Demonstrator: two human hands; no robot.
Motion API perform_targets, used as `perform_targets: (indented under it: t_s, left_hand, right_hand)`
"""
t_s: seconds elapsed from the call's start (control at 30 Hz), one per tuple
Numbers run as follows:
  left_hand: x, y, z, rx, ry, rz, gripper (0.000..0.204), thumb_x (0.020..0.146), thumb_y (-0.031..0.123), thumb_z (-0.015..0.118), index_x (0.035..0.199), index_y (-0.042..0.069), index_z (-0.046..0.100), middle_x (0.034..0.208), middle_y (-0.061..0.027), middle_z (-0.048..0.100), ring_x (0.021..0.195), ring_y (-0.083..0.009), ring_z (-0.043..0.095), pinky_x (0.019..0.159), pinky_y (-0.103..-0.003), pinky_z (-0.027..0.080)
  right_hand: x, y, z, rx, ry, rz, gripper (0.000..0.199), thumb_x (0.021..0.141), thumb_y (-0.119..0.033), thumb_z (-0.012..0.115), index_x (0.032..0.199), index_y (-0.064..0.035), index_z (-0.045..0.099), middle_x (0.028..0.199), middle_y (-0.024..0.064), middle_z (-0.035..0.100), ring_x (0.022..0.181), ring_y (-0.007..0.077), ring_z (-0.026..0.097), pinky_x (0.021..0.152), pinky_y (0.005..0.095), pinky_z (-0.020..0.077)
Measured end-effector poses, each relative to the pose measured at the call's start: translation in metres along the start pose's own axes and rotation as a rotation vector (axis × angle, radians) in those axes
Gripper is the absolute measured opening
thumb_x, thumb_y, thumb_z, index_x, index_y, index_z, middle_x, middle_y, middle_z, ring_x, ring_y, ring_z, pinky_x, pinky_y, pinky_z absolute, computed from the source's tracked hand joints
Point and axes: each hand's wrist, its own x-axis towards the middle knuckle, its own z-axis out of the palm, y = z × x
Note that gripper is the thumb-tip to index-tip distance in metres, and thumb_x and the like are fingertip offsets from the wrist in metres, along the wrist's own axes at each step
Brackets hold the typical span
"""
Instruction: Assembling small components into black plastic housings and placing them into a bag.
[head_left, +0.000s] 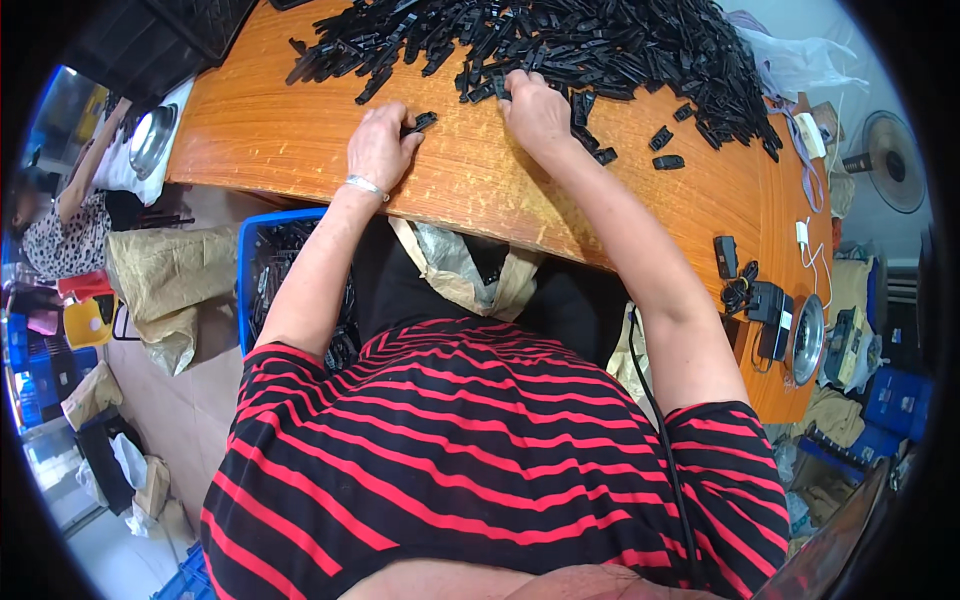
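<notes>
A heap of small, long black plastic parts (pixel 610 50) covers the far side of the wooden table (pixel 300 130). Near the table's front edge, my left hand (pixel 380 148) pinches one black plastic part (pixel 426 121) between thumb and fingers. My right hand (pixel 538 112) reaches to the near edge of the heap. Its fingers are bent around a black plastic part (pixel 501 88), mostly hidden by the fingertips. A few loose parts (pixel 668 161) lie to the right of my right wrist.
Under the table's left side stands a blue crate (pixel 262 228) holding dark parts. A paper sack (pixel 510 278) hangs open below the front edge. An adapter with cable (pixel 768 315) and a metal bowl (pixel 806 340) are at the right. Another person (pixel 65 235) sits far left.
</notes>
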Motion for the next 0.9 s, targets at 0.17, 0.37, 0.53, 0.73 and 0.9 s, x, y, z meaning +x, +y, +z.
perform_targets:
  t_s: [0.17,0.37,0.53,0.73,0.9]
  left_hand:
    - [-0.005,0.003,-0.001,-0.029,0.018,-0.027,0.022,0.073,0.014,0.074,0.084,0.006,0.056,0.085,-0.0111,0.062,0.088,-0.0320,0.058,0.074,-0.040,0.047]
    - [-0.011,0.005,0.004,-0.054,0.060,-0.033,0.022,0.072,0.014,0.074,0.083,0.006,0.056,0.083,-0.0105,0.062,0.087,-0.0308,0.058,0.073,-0.039,0.047]
    - [-0.015,0.010,0.004,-0.054,0.061,-0.037,0.021,0.072,0.011,0.073,0.083,0.006,0.056,0.085,-0.0110,0.061,0.088,-0.0311,0.058,0.075,-0.040,0.047]
    - [-0.016,0.008,0.003,-0.074,0.037,-0.052,0.021,0.072,0.011,0.072,0.084,0.006,0.057,0.087,-0.0112,0.061,0.089,-0.0314,0.057,0.075,-0.040,0.047]
    - [-0.021,0.003,0.000,-0.076,0.029,-0.048,0.020,0.074,0.013,0.072,0.085,0.005,0.057,0.087,-0.0109,0.061,0.089,-0.0309,0.058,0.076,-0.039,0.047]
  right_hand:
    - [-0.012,0.016,0.010,0.083,0.101,-0.215,0.020,0.084,-0.021,0.061,0.089,-0.0025,0.059,0.095,0.0206,0.060,0.076,0.0366,0.064,0.065,0.0420,0.0536]
    - [-0.011,-0.004,-0.002,0.002,0.044,-0.090,0.035,0.084,-0.034,0.064,0.097,-0.0018,0.062,0.099,0.0199,0.060,0.080,0.0334,0.065,0.066,0.0410,0.0537]
    - [-0.005,-0.030,-0.001,-0.092,-0.116,0.022,0.047,0.083,-0.042,0.065,0.102,0.0011,0.060,0.105,0.0202,0.060,0.086,0.0295,0.066,0.068,0.0390,0.0537]
    - [-0.014,-0.017,0.006,0.039,-0.082,-0.039,0.031,0.079,-0.024,0.067,0.104,-0.0058,0.064,0.100,0.0172,0.065,0.086,0.0333,0.065,0.076,0.0408,0.0521]
    - [-0.037,-0.014,0.000,0.149,-0.107,-0.413,0.025,0.074,-0.003,0.061,0.097,-0.0081,0.067,0.093,0.0122,0.067,0.085,0.0301,0.065,0.073,0.0393,0.0520]
